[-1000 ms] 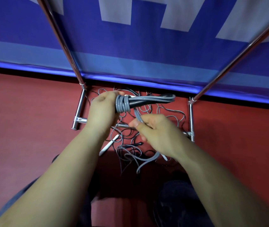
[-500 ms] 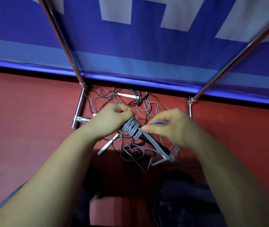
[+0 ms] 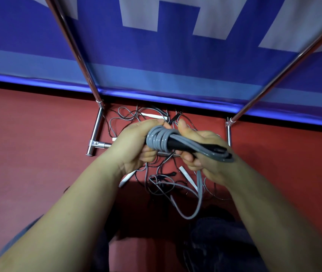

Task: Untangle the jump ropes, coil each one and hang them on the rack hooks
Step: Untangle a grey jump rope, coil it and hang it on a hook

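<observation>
The grey coiled rope point(image 3: 161, 141) sits between both hands: left hand point(image 3: 136, 143) fingers curl around its wrapped end, right hand point(image 3: 203, 152) fingers grip the bundled strands

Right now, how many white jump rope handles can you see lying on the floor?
4: one white handle near the wall above the hands, one below the left wrist, one below the right hand, one end by the left hand. Others may be hidden.

Red floor point(image 3: 28, 154), blue banner point(image 3: 176, 61) with pale lettering behind
</observation>
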`<action>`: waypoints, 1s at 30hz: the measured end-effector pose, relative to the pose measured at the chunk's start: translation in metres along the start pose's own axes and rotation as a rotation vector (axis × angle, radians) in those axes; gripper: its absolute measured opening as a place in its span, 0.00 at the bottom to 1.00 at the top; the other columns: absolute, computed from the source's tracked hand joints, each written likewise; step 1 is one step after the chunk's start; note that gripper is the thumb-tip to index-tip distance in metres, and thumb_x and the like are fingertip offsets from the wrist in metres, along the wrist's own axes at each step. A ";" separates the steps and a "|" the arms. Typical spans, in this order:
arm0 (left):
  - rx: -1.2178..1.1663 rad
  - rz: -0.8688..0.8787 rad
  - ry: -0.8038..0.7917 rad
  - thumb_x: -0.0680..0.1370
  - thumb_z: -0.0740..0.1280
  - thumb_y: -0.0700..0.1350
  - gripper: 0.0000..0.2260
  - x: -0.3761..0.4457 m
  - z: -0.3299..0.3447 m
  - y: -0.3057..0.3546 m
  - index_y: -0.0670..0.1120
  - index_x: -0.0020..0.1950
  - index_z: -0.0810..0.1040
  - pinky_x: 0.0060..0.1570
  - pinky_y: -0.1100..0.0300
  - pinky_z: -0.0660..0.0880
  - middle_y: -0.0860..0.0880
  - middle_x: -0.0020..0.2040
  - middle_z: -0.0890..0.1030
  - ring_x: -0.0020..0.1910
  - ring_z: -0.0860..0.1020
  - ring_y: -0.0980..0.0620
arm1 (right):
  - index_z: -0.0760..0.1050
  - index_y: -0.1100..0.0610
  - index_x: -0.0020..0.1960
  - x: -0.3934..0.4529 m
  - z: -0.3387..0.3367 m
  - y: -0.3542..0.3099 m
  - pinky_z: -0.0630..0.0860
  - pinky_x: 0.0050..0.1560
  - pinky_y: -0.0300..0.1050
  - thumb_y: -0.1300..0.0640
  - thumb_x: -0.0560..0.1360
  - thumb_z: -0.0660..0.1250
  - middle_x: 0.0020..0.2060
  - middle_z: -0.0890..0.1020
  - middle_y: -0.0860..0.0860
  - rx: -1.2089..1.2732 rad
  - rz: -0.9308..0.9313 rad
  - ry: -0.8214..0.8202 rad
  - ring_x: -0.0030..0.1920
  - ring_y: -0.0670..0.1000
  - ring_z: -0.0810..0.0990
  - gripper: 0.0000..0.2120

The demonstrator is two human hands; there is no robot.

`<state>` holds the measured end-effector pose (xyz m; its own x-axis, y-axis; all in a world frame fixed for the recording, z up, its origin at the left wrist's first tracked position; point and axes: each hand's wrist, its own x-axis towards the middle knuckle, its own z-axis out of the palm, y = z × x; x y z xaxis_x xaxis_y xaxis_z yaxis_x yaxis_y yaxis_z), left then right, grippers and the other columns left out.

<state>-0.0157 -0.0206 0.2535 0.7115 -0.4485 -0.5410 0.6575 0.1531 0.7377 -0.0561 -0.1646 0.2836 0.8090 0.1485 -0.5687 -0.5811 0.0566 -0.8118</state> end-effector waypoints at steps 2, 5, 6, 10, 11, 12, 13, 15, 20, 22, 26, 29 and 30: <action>-0.059 0.001 0.061 0.79 0.57 0.44 0.22 0.001 0.001 -0.001 0.47 0.24 0.72 0.22 0.70 0.48 0.52 0.16 0.57 0.15 0.53 0.58 | 0.71 0.61 0.31 0.004 0.008 0.003 0.56 0.17 0.32 0.44 0.77 0.55 0.17 0.68 0.47 -0.041 0.032 0.090 0.15 0.42 0.60 0.25; -0.043 0.042 0.169 0.80 0.57 0.45 0.15 0.003 0.002 -0.001 0.44 0.33 0.68 0.22 0.70 0.49 0.53 0.18 0.57 0.17 0.53 0.57 | 0.74 0.59 0.34 0.009 0.011 0.009 0.59 0.22 0.34 0.49 0.81 0.51 0.21 0.69 0.49 -0.244 0.029 0.192 0.16 0.42 0.62 0.24; -0.013 0.065 0.209 0.79 0.57 0.44 0.12 0.003 0.003 -0.001 0.43 0.36 0.68 0.22 0.70 0.49 0.53 0.18 0.57 0.17 0.53 0.57 | 0.76 0.58 0.36 0.009 0.011 0.012 0.61 0.25 0.35 0.51 0.82 0.51 0.22 0.70 0.49 -0.320 0.001 0.203 0.17 0.42 0.63 0.23; 0.098 0.146 0.427 0.77 0.59 0.42 0.16 0.004 0.001 0.003 0.47 0.29 0.65 0.21 0.68 0.51 0.54 0.18 0.60 0.17 0.56 0.56 | 0.79 0.56 0.44 0.004 0.010 0.019 0.66 0.33 0.42 0.53 0.80 0.56 0.28 0.72 0.52 -0.520 -0.105 0.143 0.26 0.46 0.67 0.14; 0.154 0.178 0.471 0.77 0.59 0.40 0.16 0.004 -0.001 0.004 0.47 0.29 0.66 0.20 0.67 0.52 0.54 0.18 0.60 0.17 0.57 0.56 | 0.78 0.60 0.48 0.002 0.011 0.020 0.67 0.34 0.45 0.52 0.79 0.58 0.30 0.72 0.54 -0.572 -0.134 0.113 0.29 0.49 0.68 0.14; 0.225 0.206 0.505 0.77 0.59 0.39 0.16 0.004 -0.003 0.005 0.46 0.29 0.67 0.19 0.67 0.53 0.54 0.18 0.61 0.17 0.57 0.56 | 0.77 0.63 0.51 0.001 0.011 0.020 0.70 0.35 0.48 0.51 0.79 0.60 0.31 0.73 0.57 -0.608 -0.170 0.091 0.31 0.51 0.69 0.15; 0.286 0.228 0.537 0.77 0.59 0.39 0.14 0.005 -0.006 0.006 0.45 0.31 0.69 0.19 0.66 0.55 0.55 0.18 0.62 0.18 0.58 0.57 | 0.76 0.64 0.52 0.000 0.010 0.020 0.74 0.39 0.51 0.51 0.78 0.61 0.33 0.76 0.60 -0.628 -0.208 0.077 0.32 0.53 0.72 0.16; 0.356 0.269 0.605 0.77 0.60 0.41 0.11 0.007 -0.015 0.006 0.42 0.35 0.73 0.22 0.63 0.57 0.53 0.21 0.65 0.22 0.61 0.54 | 0.79 0.61 0.50 -0.003 0.008 0.019 0.77 0.48 0.55 0.52 0.76 0.65 0.40 0.81 0.62 -0.652 -0.281 0.071 0.39 0.57 0.80 0.12; 0.575 0.281 0.551 0.76 0.62 0.42 0.11 0.009 -0.026 0.000 0.36 0.39 0.74 0.26 0.59 0.57 0.49 0.26 0.64 0.26 0.60 0.52 | 0.79 0.49 0.35 -0.004 0.001 0.013 0.67 0.29 0.39 0.55 0.71 0.72 0.23 0.74 0.45 -0.649 -0.394 0.177 0.26 0.44 0.68 0.06; 0.623 0.257 0.457 0.77 0.62 0.43 0.10 0.007 -0.024 -0.001 0.40 0.37 0.75 0.23 0.62 0.59 0.55 0.22 0.66 0.22 0.60 0.56 | 0.79 0.47 0.34 -0.001 -0.006 0.011 0.67 0.30 0.40 0.54 0.68 0.74 0.25 0.75 0.45 -0.612 -0.427 0.256 0.27 0.43 0.68 0.07; 0.630 0.226 0.260 0.79 0.62 0.42 0.10 0.003 -0.017 0.001 0.43 0.38 0.76 0.20 0.71 0.60 0.57 0.19 0.68 0.18 0.63 0.61 | 0.80 0.50 0.37 0.003 -0.018 0.011 0.73 0.37 0.43 0.46 0.64 0.76 0.32 0.80 0.45 -0.700 -0.389 0.323 0.34 0.46 0.76 0.09; 0.597 0.178 0.158 0.79 0.62 0.41 0.11 0.001 -0.013 0.000 0.42 0.38 0.76 0.19 0.72 0.60 0.57 0.19 0.68 0.17 0.64 0.62 | 0.79 0.59 0.38 0.004 -0.023 0.012 0.66 0.30 0.40 0.42 0.66 0.71 0.21 0.71 0.45 -0.692 -0.086 0.161 0.24 0.45 0.67 0.19; 0.594 0.167 0.129 0.79 0.62 0.41 0.11 0.001 -0.013 -0.001 0.42 0.38 0.76 0.18 0.72 0.60 0.57 0.19 0.69 0.17 0.63 0.62 | 0.76 0.62 0.36 0.003 -0.023 0.012 0.63 0.29 0.40 0.41 0.67 0.70 0.20 0.67 0.45 -0.679 -0.024 0.116 0.23 0.46 0.64 0.22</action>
<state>-0.0129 -0.0098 0.2471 0.8413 -0.3454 -0.4159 0.3111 -0.3198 0.8949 -0.0587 -0.1860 0.2696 0.8475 0.0458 -0.5288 -0.4093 -0.5780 -0.7060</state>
